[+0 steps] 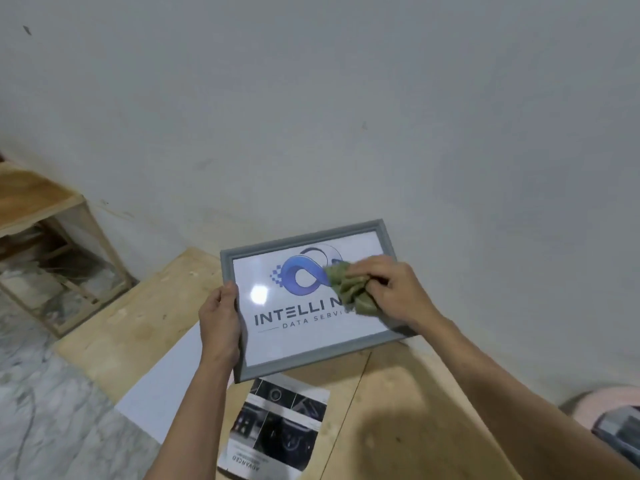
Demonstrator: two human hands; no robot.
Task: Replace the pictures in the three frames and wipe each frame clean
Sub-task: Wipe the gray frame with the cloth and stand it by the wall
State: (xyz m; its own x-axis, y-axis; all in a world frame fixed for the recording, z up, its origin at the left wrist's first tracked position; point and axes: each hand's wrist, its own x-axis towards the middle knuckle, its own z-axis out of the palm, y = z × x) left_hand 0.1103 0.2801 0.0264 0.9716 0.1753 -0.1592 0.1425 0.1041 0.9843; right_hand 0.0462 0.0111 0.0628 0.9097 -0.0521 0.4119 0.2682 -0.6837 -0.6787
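Observation:
A grey picture frame [301,237] with a white print of a blue logo and dark lettering is held tilted above the wooden table. My left hand [220,323] grips its left edge. My right hand [391,289] presses a bunched green cloth [349,287] against the right half of the glass, hiding part of the lettering. A dark printed picture [277,427] lies flat on the table below the frame, beside a white sheet [166,382].
The plywood table [381,410] stands against a white wall [311,116]. A wooden shelf unit [52,220] stands at the left on a marble floor [41,410]. A pink object [602,400] and a dark item lie at the right edge.

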